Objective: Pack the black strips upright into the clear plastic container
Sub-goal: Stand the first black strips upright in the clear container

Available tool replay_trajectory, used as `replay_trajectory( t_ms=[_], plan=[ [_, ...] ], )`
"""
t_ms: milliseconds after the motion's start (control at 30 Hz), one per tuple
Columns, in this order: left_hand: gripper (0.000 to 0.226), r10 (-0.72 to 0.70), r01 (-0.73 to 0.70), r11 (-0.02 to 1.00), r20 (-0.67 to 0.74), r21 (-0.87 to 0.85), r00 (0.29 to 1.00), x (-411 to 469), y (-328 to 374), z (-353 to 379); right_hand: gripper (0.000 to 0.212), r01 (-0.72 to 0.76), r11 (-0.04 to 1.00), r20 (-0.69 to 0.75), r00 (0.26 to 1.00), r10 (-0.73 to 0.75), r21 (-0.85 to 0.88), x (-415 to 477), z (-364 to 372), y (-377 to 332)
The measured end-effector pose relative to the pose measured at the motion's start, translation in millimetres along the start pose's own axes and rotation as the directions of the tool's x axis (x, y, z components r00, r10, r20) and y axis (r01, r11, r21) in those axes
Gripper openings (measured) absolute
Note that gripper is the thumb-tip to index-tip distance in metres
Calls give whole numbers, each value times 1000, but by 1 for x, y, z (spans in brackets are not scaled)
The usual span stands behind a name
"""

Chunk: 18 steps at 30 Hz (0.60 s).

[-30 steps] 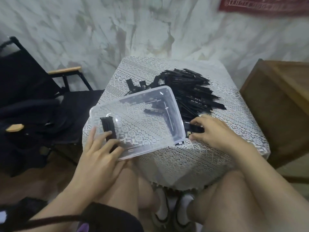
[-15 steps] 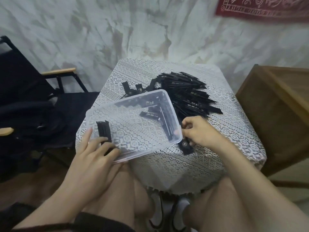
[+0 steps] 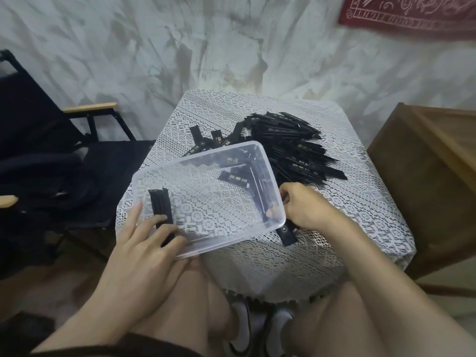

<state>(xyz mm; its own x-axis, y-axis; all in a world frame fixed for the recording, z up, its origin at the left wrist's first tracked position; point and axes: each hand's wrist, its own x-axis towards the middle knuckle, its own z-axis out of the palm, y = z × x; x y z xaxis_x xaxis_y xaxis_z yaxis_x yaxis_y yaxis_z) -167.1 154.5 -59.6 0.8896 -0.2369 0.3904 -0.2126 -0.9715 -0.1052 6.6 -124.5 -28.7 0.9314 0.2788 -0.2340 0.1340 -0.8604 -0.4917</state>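
The clear plastic container [image 3: 260, 155] lies tilted on the lace-covered table [image 3: 360, 217], with its near-left corner overhanging the edge. My left hand [image 3: 144, 248] holds that corner, and its fingers lie over a few black strips [image 3: 160, 204] standing against the wall inside. More strips lie along the container's right wall [image 3: 257, 186]. My right hand [image 3: 306, 210] grips one black strip [image 3: 287, 234] at the container's near-right corner. The strip's lower end pokes out below the hand. A large pile of black strips [image 3: 291, 148] lies behind the container.
A black folding chair [image 3: 51, 155] with wooden armrests stands to the left. A brown wooden cabinet [image 3: 425, 176] stands close on the right. My knees and shoes [image 3: 257, 328] are under the table's near edge. A marbled wall is behind.
My right hand has drawn a strip from the pile's near edge to the container's near-right corner. My left hand has stayed on the container and the strips.
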Motion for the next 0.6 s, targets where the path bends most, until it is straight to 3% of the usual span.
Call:
replay_trajectory(
  t_ms=[167,267,367,433,600],
  plan=[
    [39,-10,10,1000,0,-4,1000,3,0,-1,35,2,996,28,1000,-5,84,2,-4,4],
    [40,-9,9,1000,0,-8,1000,7,-2,-1,39,13,963,76,997,-34,268,1,-18,6],
    [60,-4,4,1000,-14,-11,1000,12,-4,-2,37,-39,909,156,987,-29,415,1,-36,11],
    [69,-2,2,1000,-12,-11,1000,14,-4,-3,38,-75,902,223,975,-24,425,1,-43,18],
    [52,-2,2,1000,2,-5,1000,16,1,-6,24,-114,857,307,950,-53,502,-5,-53,33]
  ],
)
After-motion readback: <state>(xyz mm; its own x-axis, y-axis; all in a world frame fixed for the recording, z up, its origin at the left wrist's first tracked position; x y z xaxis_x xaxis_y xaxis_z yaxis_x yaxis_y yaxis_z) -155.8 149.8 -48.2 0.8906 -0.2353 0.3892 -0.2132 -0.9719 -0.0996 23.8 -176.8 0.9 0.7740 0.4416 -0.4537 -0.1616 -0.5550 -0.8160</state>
